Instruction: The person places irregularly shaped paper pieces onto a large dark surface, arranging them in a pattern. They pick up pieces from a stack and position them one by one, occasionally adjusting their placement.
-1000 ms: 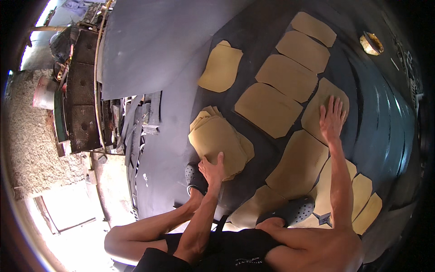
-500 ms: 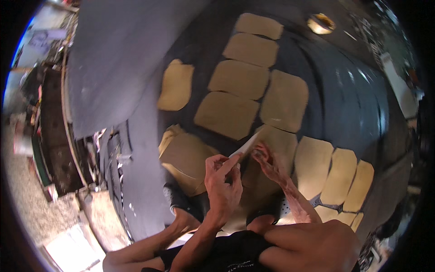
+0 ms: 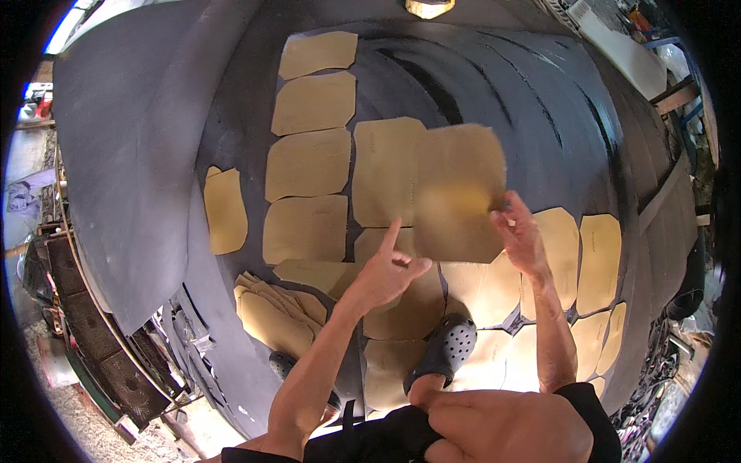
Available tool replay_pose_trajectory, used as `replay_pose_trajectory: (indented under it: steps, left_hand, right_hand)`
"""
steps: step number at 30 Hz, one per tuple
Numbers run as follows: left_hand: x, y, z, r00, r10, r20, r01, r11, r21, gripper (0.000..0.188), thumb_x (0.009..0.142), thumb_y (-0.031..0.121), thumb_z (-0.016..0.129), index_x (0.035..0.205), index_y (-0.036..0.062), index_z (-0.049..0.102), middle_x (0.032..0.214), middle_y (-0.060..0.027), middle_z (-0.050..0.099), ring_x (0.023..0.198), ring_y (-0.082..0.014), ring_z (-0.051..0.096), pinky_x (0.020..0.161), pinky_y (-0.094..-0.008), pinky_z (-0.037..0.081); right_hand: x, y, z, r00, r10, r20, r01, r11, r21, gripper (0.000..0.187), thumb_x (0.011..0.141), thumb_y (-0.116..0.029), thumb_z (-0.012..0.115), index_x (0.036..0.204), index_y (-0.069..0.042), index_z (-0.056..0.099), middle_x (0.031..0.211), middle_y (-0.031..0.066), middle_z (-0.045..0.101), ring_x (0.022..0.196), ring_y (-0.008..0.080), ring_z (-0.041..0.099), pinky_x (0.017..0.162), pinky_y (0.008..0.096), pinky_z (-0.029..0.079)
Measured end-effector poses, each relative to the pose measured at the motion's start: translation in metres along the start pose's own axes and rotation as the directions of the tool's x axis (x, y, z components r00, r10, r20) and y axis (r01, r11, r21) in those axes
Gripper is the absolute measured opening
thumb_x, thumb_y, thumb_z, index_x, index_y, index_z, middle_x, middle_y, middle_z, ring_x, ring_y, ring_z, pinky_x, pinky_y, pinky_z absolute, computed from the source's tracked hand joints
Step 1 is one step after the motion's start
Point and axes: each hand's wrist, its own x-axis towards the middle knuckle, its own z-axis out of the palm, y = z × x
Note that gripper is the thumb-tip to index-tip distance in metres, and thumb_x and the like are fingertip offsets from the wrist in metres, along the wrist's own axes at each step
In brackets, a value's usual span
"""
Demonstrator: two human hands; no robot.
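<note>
A tan flat sheet with cut corners (image 3: 461,204) is slightly blurred and overlaps the tan sheet lying to its left (image 3: 384,170). My right hand (image 3: 525,235) is at its right edge, fingers curled and the fingertips against the rim. At the lower left of that sheet is my left hand (image 3: 390,274), its index finger stretched out and its thumb apart, with nothing in it. Several like sheets lie in a column (image 3: 306,229) on the dark material (image 3: 532,100). A loose pile of tan sheets (image 3: 278,312) rests beside my left forearm.
A single tan piece (image 3: 226,212) lies at the left. More sheets (image 3: 482,289) spread under and right of my clog (image 3: 454,343). A yellowish roll (image 3: 429,8) sits at the far edge. Dark material (image 3: 139,154) rises in a fold at the left.
The view has swung, so the laid sheets appear further left. The sheet seen nearly edge-on between my hands now shows its broad face, and my hands have moved apart.
</note>
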Motion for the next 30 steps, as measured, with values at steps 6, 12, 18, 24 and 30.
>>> replay_pose_trajectory:
  steps: [6,12,18,24,30]
  left_hand:
    - [0.008,0.013,-0.002,0.983,-0.142,-0.113,0.17,0.938,0.303,0.095,0.101,0.066,0.068,0.163,-0.0033,0.046,0.114,-0.0175,0.077,0.089,-0.0259,0.075,0.088,-0.0399,0.061]
    - [0.098,0.029,0.037,0.923,0.119,-0.365,-0.302,0.813,-0.498,0.058,0.103,0.022,0.076,0.151,-0.0064,0.058,0.109,-0.0148,0.076,0.089,-0.0171,0.072,0.077,-0.0338,0.065]
    - [0.117,0.028,0.057,0.815,0.184,-0.55,-0.412,0.851,-0.325,0.031,0.1,0.011,0.077,0.126,-0.0052,0.076,0.098,-0.0105,0.077,0.084,-0.0145,0.071,0.073,-0.0313,0.064]
    - [0.141,0.009,0.06,0.785,0.163,-0.598,-0.337,0.922,-0.192,0.028,0.097,0.012,0.081,0.12,-0.0039,0.08,0.097,-0.0103,0.08,0.078,-0.0152,0.073,0.074,-0.0309,0.061]
    - [0.151,0.002,0.068,0.668,0.266,-0.695,-0.41,0.911,-0.045,0.036,0.094,0.013,0.084,0.127,-0.0001,0.08,0.088,-0.0104,0.081,0.072,-0.0149,0.07,0.072,-0.0297,0.057]
  right_hand:
    - [0.007,-0.019,-0.038,0.997,-0.008,-0.076,0.024,0.978,0.207,0.039,0.113,-0.018,0.063,0.149,-0.007,0.054,0.116,0.0108,0.081,0.096,0.0113,0.074,0.087,0.028,0.057]
    - [0.062,-0.019,-0.03,0.997,0.03,-0.068,-0.028,0.999,0.029,0.043,0.112,-0.012,0.063,0.153,-0.008,0.052,0.103,0.0136,0.082,0.088,0.0135,0.075,0.081,0.0323,0.061]
    - [0.086,0.001,-0.038,0.973,-0.154,-0.17,0.101,0.953,-0.285,0.057,0.106,-0.01,0.069,0.159,-0.017,0.048,0.093,0.0121,0.081,0.086,0.0146,0.078,0.078,0.0366,0.062]
    - [0.103,0.028,-0.03,0.972,-0.138,-0.191,0.071,0.945,-0.319,0.051,0.105,-0.012,0.072,0.153,-0.018,0.056,0.095,0.0117,0.079,0.083,0.0146,0.074,0.078,0.0352,0.059]
    - [0.105,0.053,-0.033,0.958,-0.163,-0.238,0.058,0.918,-0.392,0.05,0.102,-0.01,0.075,0.15,-0.014,0.061,0.088,0.0058,0.073,0.074,0.0076,0.062,0.072,0.0306,0.053]
